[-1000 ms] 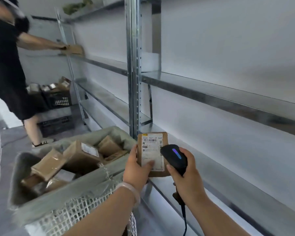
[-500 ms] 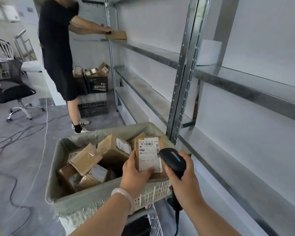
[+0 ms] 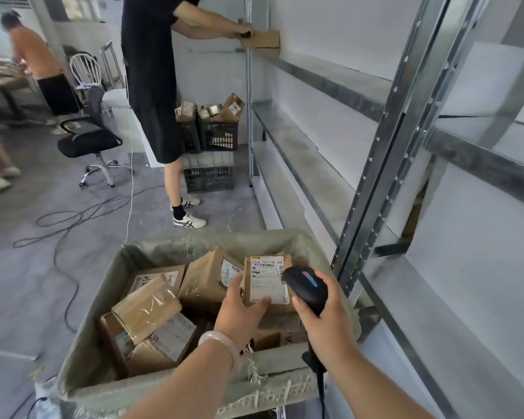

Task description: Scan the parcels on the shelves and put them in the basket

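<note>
Parcel (image 3: 266,281), long axis upright, gripped by my left hand (image 3: 239,311) directly over the basket (image 3: 164,385); my right hand (image 3: 325,319), just beside it, grips the scanner (image 3: 306,287).

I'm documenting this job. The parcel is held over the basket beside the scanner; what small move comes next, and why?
Probably lower the left hand and let the parcel go into the basket: it is held above the other parcels there, its label beside the scanner in the right hand.
</note>
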`<state>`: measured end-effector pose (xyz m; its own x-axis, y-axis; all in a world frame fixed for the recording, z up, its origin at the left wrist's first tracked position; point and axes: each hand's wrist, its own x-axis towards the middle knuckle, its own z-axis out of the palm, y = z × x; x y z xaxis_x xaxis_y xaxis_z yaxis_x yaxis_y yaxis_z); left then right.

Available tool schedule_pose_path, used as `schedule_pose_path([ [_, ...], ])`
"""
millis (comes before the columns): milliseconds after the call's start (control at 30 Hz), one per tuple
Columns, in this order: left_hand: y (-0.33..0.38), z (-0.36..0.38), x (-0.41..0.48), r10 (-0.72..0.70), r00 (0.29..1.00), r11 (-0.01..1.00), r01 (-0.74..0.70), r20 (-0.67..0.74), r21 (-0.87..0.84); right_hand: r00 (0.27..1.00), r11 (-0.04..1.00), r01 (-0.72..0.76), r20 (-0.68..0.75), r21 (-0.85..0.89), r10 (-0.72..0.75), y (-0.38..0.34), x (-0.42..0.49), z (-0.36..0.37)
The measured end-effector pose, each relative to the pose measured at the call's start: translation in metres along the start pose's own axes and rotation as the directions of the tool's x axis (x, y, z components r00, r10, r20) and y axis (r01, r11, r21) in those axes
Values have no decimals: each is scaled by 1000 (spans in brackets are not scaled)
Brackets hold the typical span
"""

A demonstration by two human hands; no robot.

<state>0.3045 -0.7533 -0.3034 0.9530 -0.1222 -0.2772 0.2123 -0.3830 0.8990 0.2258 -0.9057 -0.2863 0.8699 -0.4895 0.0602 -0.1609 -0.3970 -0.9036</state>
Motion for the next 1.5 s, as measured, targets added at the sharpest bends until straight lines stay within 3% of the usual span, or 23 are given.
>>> schedule_pose_path([
  [167, 3, 5, 21, -4, 999, 996, 0, 51, 86, 999, 998, -38, 1, -43, 38, 10, 24, 3],
  [333, 9, 3, 27, 150, 983, 938, -175, 104, 299, 996, 996, -71, -58, -48, 68, 9, 22, 0],
  [467, 24, 7, 21, 326, 918, 808, -395, 228, 436, 983, 998, -69, -174, -16, 65, 0, -2, -7],
  [600, 33, 15, -5, 466, 790, 641, -612, 399, 463, 931, 994, -104, -347, 46, 113, -13, -47, -14],
  [700, 39, 23, -32, 556, 665, 554, -743, 498, 375, 874, 992, -110, -469, 65, 128, -21, -88, -24],
  [833, 48, 46, -78, 624, 522, 498, -839, 582, 219, 753, 987, -124, -638, 102, 161, -27, -151, -49],
  [933, 60, 72, -131, 645, 362, 395, -912, 673, 113, 627, 985, -142, -760, 102, 169, -36, -205, -79],
  [1067, 84, 100, -213, 664, 169, 322, -944, 728, -75, 480, 987, -153, -870, 45, 114, -59, -271, -128],
  [1167, 103, 113, -274, 681, 62, 250, -956, 729, -152, 382, 988, -150, -921, 18, 74, -76, -319, -162],
  [1500, 134, 139, -486, 732, -160, 150, -911, 662, -385, 178, 969, -204, -979, -137, -101, -114, -493, -262],
])
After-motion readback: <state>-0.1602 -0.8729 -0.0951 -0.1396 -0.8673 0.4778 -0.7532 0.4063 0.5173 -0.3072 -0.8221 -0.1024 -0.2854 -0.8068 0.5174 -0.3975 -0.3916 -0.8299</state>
